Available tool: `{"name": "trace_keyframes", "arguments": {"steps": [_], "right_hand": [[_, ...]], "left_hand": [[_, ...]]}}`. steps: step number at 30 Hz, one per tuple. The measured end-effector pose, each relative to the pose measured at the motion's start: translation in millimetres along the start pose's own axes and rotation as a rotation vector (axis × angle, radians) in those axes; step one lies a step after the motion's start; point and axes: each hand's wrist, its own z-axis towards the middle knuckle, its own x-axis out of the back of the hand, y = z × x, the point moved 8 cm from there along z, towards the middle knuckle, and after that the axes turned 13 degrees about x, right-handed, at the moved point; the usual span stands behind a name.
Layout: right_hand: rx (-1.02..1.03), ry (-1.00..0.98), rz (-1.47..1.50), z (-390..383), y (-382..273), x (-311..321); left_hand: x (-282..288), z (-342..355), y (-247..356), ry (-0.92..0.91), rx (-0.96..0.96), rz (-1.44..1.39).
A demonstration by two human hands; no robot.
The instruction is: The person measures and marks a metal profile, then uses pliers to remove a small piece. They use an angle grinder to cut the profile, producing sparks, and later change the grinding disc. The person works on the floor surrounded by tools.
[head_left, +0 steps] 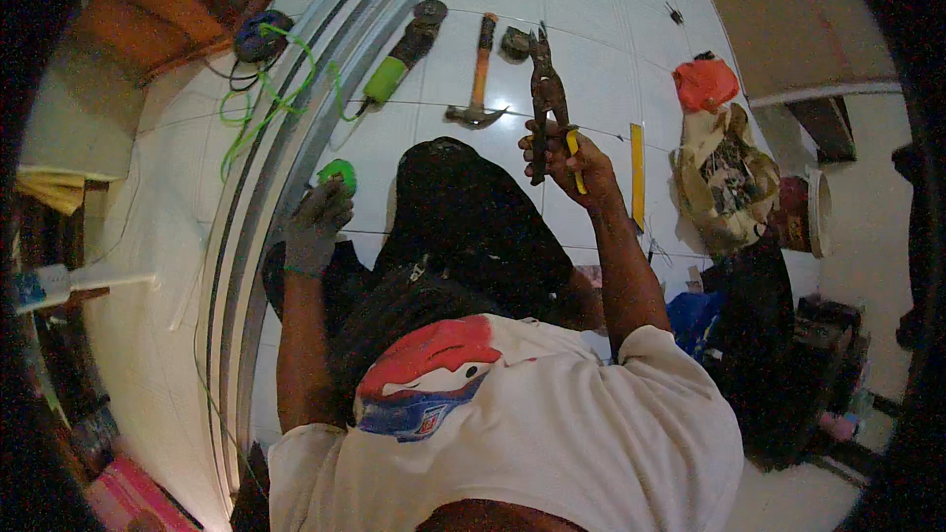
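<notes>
My left hand (313, 227), in a grey glove, is by the metal profiles at the left, its fingers closed on a small bright green rounded object (338, 174). Too little of that object shows to tell its kind. My bare right hand (572, 166) is raised over the tiled floor, wrapped round a long, dark, worn pair of pliers (548, 89). The jaws point away from me, slightly parted at the tip. A yellow grip (575, 160) shows between my fingers. Beyond my knees lie a claw hammer (480, 74) with an orange and black handle and a green and black angle grinder (402, 57).
Long metal profiles (258, 207) run along my left side. A green cord (296, 74) loops across them. A dark roll (514, 43) lies beside the pliers' jaws. On the right are a yellow strip (638, 172), a beige bag (724, 182) and an orange-red cloth item (705, 84).
</notes>
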Motion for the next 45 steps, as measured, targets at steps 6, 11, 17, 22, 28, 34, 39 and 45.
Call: {"name": "trace_keyframes", "arguments": {"steps": [6, 11, 17, 22, 28, 34, 39, 45], "right_hand": [[-0.026, -0.208, 0.004, 39.5, 3.2, -101.8], [-0.068, -0.251, -0.069, 51.2, 15.7, -148.6], [0.100, -0.286, -0.420, 59.5, 7.3, -180.1], [0.141, -0.186, -0.464, 68.5, 1.7, -198.8], [-0.142, -0.351, -0.581, 90.8, 63.4, -236.6], [-0.649, -0.535, -0.946, 80.7, 207.7, -231.8], [-0.592, -0.781, -1.071, 73.7, 260.8, -219.4], [-0.820, -0.735, -1.090, 77.3, 281.6, -219.0]], "left_hand": [[7.8, -0.7, -3.9, -0.005, 0.013, -0.297], [5.8, -12.2, 2.3, -0.035, -0.028, -0.411], [21.5, -10.1, -1.1, 0.034, -0.040, -0.354], [93.0, -24.3, 46.6, 0.629, -0.280, 0.611], [140.2, -13.1, 46.1, 0.692, 0.063, 1.004], [153.0, 41.9, 6.7, 0.561, 0.199, 1.312], [155.6, 55.9, -3.3, 0.572, 0.293, 1.312], [158.9, 45.2, 9.6, 0.562, 0.327, 1.244]]}}
